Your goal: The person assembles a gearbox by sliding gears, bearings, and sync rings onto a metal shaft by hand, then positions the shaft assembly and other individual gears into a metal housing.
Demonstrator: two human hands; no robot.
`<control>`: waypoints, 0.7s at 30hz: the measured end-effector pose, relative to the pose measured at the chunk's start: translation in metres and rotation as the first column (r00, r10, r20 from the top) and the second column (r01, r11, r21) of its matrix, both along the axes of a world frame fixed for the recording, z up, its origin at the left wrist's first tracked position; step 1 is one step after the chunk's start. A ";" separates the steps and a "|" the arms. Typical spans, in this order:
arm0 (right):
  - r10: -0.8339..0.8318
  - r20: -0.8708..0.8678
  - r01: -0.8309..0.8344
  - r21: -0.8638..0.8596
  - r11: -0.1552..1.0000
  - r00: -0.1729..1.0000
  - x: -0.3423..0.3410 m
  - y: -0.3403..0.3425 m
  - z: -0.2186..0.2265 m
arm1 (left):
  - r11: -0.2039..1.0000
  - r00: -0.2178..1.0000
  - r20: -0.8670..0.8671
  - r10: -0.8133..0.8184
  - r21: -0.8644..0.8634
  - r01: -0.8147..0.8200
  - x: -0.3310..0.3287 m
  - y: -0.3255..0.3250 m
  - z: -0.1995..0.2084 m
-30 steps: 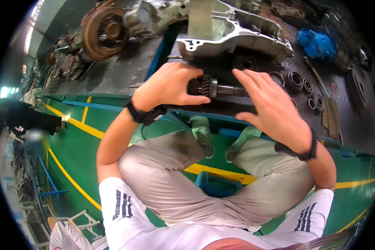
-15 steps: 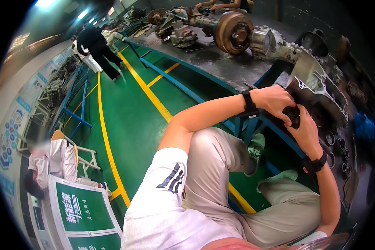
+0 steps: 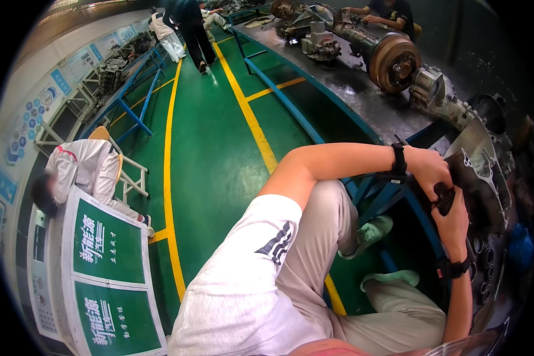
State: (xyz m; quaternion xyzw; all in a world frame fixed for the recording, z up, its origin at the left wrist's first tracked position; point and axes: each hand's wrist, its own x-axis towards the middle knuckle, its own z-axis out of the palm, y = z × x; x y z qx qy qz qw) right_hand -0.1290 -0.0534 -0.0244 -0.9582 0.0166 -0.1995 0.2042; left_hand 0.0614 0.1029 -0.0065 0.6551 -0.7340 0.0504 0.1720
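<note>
Floor (image 3: 213,166) is green and crossed by yellow lines (image 3: 169,148). Workbench (image 3: 368,107), dark-topped on a blue frame, runs from top centre down the right side. Board (image 3: 110,237) with two green panels stands at lower left; a person in white (image 3: 86,169) sits bent forward just behind it. At the top, a person in dark clothes (image 3: 190,26) stands on the floor, and another person (image 3: 391,15) is at the far side of the bench. Wearer sits at the near edge, pale trousers (image 3: 302,255) spread, greenish shoes (image 3: 375,230) below bench level. Pale metal housing (image 3: 477,139) lies on the bench just beyond the hands; rusty drum (image 3: 391,62) lies farther along. Blue bundle (image 3: 520,246), blurred, sits at far right. Left hand (image 3: 426,169), with a black wristband (image 3: 399,160), comes in from the side, its fingers curled closed on the upper end of a dark toothed gear (image 3: 444,200). Right hand (image 3: 454,222), also banded, has thumb and forefinger bent around the lower end; its remaining fingers are mostly hidden. Gear is thus between both hands, at the near bench edge, in front of the housing; whether it also rests on anything cannot be told. Small metal rings (image 3: 486,258) lie on the bench just right of the right wrist.
</note>
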 end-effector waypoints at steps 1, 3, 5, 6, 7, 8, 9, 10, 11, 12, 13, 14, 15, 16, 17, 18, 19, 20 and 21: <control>-0.002 -0.002 0.002 0.003 1.000 1.000 0.000 0.001 0.001 | 1.000 1.000 -0.009 0.013 -0.005 -0.013 0.000 0.000 0.000; 0.003 0.010 -0.003 0.010 1.000 1.000 -0.002 0.003 0.001 | 1.000 1.000 -0.021 0.021 -0.008 -0.021 0.000 0.001 -0.003; -0.006 -0.017 0.006 0.023 1.000 1.000 -0.002 0.003 0.000 | 1.000 0.999 -0.040 0.018 0.001 -0.018 -0.001 0.002 -0.003; -0.001 -0.042 0.002 0.035 0.999 0.999 -0.001 0.004 -0.001 | 1.000 0.999 -0.048 0.011 -0.005 -0.011 -0.001 0.003 -0.007; 0.005 0.060 -0.006 0.017 1.000 0.998 0.001 0.002 -0.006 | 1.000 1.000 -0.030 0.002 -0.019 -0.003 0.003 0.001 -0.002; -0.014 0.054 0.013 0.028 1.000 0.998 -0.001 -0.001 -0.005 | 1.000 0.999 -0.053 -0.006 -0.011 0.005 0.003 -0.001 0.000; -0.035 0.033 0.034 0.046 0.998 0.999 -0.005 0.004 -0.002 | 1.000 0.999 -0.053 0.008 0.025 -0.007 0.002 -0.002 -0.002; -0.041 0.042 0.039 0.048 0.998 0.998 -0.004 0.005 0.000 | 1.000 0.998 -0.061 0.009 0.010 -0.009 0.002 -0.002 -0.003; 0.003 0.088 -0.007 0.046 0.999 0.996 -0.001 0.007 0.000 | 1.000 0.997 -0.070 0.011 -0.004 -0.011 0.004 -0.002 -0.004; 0.025 0.129 -0.030 0.041 0.999 0.991 -0.003 0.002 -0.002 | 1.000 0.997 -0.075 0.006 0.006 -0.006 0.002 -0.004 -0.001; 0.033 0.126 -0.037 0.026 0.999 0.991 0.000 0.001 -0.006 | 1.000 0.996 -0.085 0.010 0.014 -0.008 0.000 0.000 0.001; 0.041 0.123 -0.046 0.038 0.998 0.992 0.003 0.003 -0.009 | 1.000 0.997 -0.079 0.011 0.021 -0.009 0.001 0.002 -0.002; 0.056 0.118 -0.062 0.045 0.997 0.991 0.005 0.008 -0.011 | 0.996 0.996 -0.080 0.037 0.085 -0.030 0.000 0.008 -0.001; 0.052 0.166 -0.058 0.026 0.998 0.985 0.003 0.003 -0.003 | 0.997 0.996 -0.084 0.033 0.068 -0.027 0.000 0.002 0.008; 0.030 0.163 -0.030 -0.002 1.000 0.986 0.001 -0.004 0.003 | 0.998 0.996 -0.090 0.027 0.052 -0.022 -0.002 -0.006 0.016; -0.001 0.166 -0.001 0.012 1.000 0.986 0.000 -0.005 0.007 | 0.996 0.994 -0.098 0.040 0.080 -0.032 -0.002 -0.012 0.022; -0.007 0.136 0.000 0.047 0.999 0.991 0.005 0.002 -0.003 | 0.994 0.993 -0.106 0.060 0.102 -0.049 0.000 -0.005 0.014; -0.018 0.131 0.008 0.071 0.997 0.991 0.009 0.008 -0.010 | 0.987 0.990 -0.101 0.096 0.139 -0.081 0.002 0.002 0.005; -0.059 0.115 0.054 0.041 0.998 0.992 -0.001 -0.005 0.014 | 0.993 0.995 -0.073 0.068 0.098 -0.060 -0.006 -0.014 0.029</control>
